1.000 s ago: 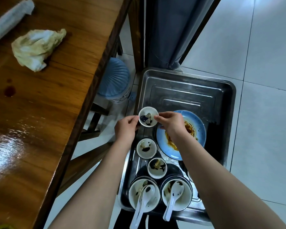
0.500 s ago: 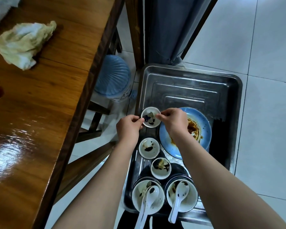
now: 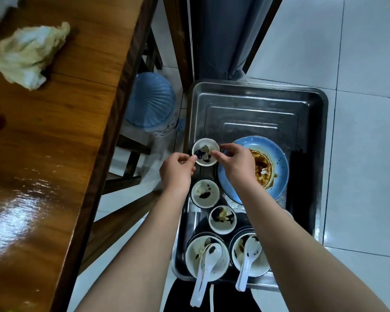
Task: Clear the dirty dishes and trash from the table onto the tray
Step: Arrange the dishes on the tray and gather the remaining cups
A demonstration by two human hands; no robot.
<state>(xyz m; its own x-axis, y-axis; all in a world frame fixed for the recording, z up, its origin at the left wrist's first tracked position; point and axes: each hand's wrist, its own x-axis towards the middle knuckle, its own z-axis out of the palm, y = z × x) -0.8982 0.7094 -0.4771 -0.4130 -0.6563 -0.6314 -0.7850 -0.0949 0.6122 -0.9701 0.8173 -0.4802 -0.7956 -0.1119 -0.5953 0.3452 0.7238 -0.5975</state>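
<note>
Both hands pinch the small white sauce dish (image 3: 205, 152) by its rim: the left hand (image 3: 177, 174) with thumb and forefinger at the near-left edge, the right hand (image 3: 234, 165) with its fingertips on the opposite side. The dish, smeared with dark scraps, sits at the left wall of the rectangular stainless-steel tray (image 3: 257, 86), just beside the sauce-stained blue round plate (image 3: 277, 158). Whether its base rests on the metal I cannot tell. A fingertip pinch on a greasy rim is thin, so one side could slip, tilting the dish and spilling the residue. Set down too far left, it may catch the tray wall and tip to the tiled floor; too far right, it rides onto the plate's lip and sits crooked. The forearms pass close over two more small dishes (image 3: 205, 193) and two white bowls (image 3: 206, 255) whose white ceramic spoons (image 3: 203, 273) overhang the near rim, so drawing back carelessly could knock them off. The crumpled stained napkin (image 3: 29, 52) lies uncollected on the glossy wooden table (image 3: 54, 131)
</note>
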